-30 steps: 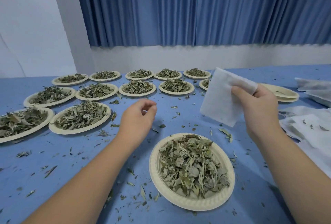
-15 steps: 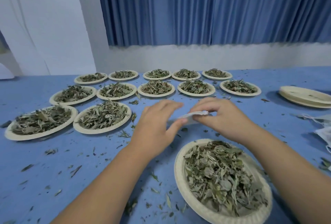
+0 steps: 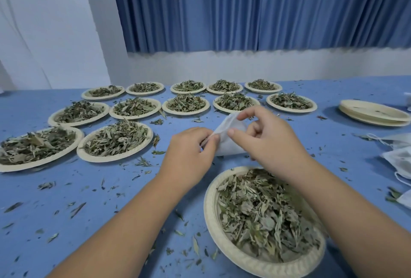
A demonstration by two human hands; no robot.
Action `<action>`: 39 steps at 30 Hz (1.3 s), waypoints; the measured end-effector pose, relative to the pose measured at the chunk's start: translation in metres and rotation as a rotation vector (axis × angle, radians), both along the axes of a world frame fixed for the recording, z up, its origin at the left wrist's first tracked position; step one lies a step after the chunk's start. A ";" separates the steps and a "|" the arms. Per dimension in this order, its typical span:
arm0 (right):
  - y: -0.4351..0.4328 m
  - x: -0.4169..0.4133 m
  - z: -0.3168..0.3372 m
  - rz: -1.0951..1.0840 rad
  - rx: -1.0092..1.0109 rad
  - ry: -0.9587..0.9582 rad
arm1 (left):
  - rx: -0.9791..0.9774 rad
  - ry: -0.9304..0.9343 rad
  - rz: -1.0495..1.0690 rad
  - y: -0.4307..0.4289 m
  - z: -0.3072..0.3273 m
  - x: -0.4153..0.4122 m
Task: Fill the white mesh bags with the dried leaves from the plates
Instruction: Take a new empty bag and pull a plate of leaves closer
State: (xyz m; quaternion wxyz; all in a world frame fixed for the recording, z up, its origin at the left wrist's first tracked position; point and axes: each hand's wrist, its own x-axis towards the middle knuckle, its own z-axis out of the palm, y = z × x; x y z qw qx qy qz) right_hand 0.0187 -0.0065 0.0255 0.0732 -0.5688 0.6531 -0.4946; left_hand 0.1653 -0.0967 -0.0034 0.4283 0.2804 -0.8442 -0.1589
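The near plate (image 3: 219,246) is full of leaves (image 3: 262,215). At its 12 o'clock, both hands pinch the empty bag (image 3: 230,146): left hand (image 3: 189,157) at the bag's 9 o'clock, right hand (image 3: 271,142) at 3 o'clock. Farther off, many full plates (image 3: 135,117) wait. Empty plates (image 3: 373,114) sit at 2 o'clock.

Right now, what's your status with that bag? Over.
Left hand and right hand both pinch the white bag at its mouth. Plate of leaves full, close in front. Nothing blocking.
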 end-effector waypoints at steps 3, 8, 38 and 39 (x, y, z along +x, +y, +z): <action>-0.003 0.003 -0.004 -0.081 0.066 0.003 | -0.030 -0.011 -0.031 0.006 0.000 -0.003; -0.003 0.000 0.000 -0.108 0.076 -0.049 | -0.078 -0.056 -0.043 0.012 0.003 -0.007; 0.000 0.007 0.009 0.136 -0.078 -0.285 | 0.875 0.289 -0.041 0.017 0.019 -0.009; 0.000 0.007 0.009 0.139 -0.071 -0.281 | 0.926 0.349 -0.041 0.017 0.020 -0.010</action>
